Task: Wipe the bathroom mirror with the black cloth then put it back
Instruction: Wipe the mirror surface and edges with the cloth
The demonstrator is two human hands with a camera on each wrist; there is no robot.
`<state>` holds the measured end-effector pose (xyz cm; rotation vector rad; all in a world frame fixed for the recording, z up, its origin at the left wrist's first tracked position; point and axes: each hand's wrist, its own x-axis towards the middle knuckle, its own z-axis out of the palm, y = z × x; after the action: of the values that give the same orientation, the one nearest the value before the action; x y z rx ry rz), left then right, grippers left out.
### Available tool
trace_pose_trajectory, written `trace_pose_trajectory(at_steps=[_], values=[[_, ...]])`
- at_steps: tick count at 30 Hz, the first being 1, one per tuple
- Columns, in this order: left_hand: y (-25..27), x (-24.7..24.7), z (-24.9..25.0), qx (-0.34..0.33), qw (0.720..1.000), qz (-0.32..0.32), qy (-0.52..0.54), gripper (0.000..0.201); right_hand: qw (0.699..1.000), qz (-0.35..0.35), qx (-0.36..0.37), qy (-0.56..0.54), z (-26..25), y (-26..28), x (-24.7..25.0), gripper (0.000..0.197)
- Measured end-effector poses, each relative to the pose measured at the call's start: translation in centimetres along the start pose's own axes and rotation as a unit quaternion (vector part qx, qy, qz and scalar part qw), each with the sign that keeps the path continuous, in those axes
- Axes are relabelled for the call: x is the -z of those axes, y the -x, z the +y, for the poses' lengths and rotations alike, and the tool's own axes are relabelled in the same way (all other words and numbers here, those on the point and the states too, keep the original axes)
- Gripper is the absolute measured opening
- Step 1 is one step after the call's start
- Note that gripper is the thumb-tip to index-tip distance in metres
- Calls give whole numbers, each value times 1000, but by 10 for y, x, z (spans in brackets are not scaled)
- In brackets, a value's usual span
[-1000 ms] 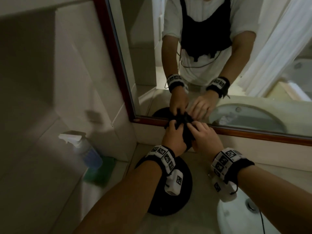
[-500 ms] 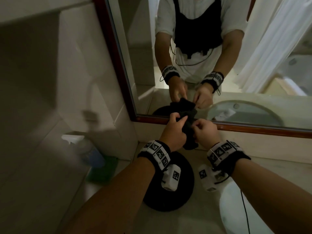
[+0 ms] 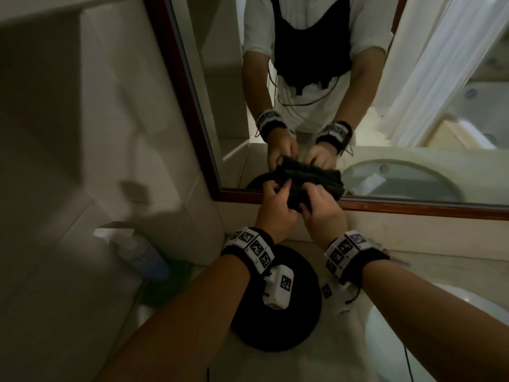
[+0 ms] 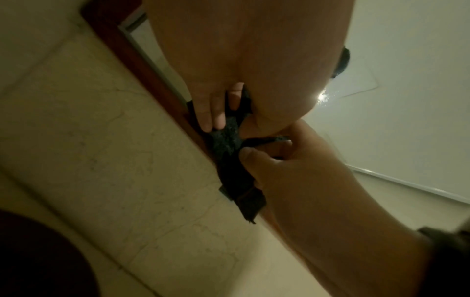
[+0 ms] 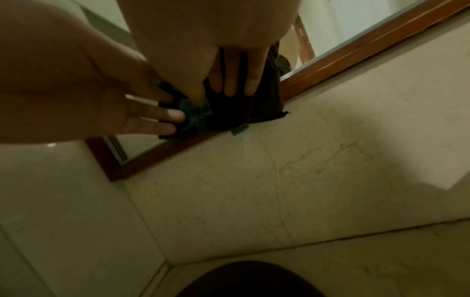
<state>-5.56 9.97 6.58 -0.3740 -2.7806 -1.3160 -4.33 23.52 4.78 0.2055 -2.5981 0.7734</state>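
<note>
Seen from the head camera, two bare hands meet in front of the lower left corner of a bathroom mirror [image 3: 303, 106] with a dark red wooden frame [image 3: 181, 106]. Between them they hold a bunched black cloth [image 3: 296, 193], raised off the table [image 3: 316, 362] at the height of the frame's bottom rail. The left hand [image 3: 275, 208] grips the cloth's left part, its fingers curled round the fabric; the right hand [image 3: 322, 213] pinches the right part, thumb against fingers. The hands are close together, nearly touching. The cloth is gathered into a thick roll whose long axis runs left to right, roughly along the bottom rail, with one end hanging down below the hands. In the left wrist view that hanging end [image 4: 244, 203] tapers to a point aimed down at the table, and a small label shows on it. In the right wrist view the right hand's fingers [image 5: 250, 80] lie spread over the fabric. The glass reflects the person's white shirt, a black harness and both wrist bands. Below the hands a round black dish [image 3: 278, 321] sits on the pale stone table. A spray bottle [image 3: 137, 249] stands at the left by the tiled wall, and the rim of a white basin [image 3: 385, 354] shows at the lower right
</note>
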Motion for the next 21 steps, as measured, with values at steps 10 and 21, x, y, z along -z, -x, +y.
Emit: trace_pose_trajectory(at_steps=[10, 21], values=[[0, 24, -29, 83, 991, 71, -72, 39, 986, 6, 50, 159, 1, -5, -17, 44], [-8, 34, -47, 53, 943, 9, -329, 43, 974, -34, -33, 223, 48, 13, 22, 40]])
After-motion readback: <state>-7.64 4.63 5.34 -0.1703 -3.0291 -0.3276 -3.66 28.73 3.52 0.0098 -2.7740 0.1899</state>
